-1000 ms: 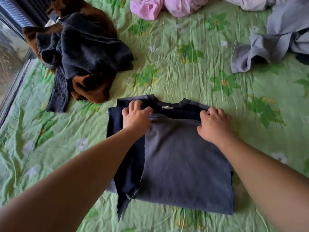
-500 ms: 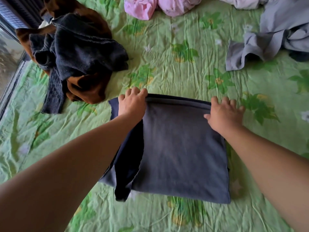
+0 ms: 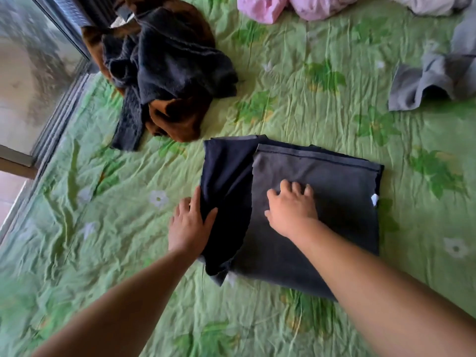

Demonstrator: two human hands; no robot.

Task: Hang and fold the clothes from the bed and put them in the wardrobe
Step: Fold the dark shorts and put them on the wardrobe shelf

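Frame center: left hand (image 3: 189,225) pinches shirt (image 3: 334,202) flap, thumb on top; right hand (image 3: 291,210) presses shirt, fingers spread flat.

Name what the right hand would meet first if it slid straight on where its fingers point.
The right hand, resting on the folded dark shirt, would probably first reach that shirt's stitched far edge, then green bedsheet beyond.
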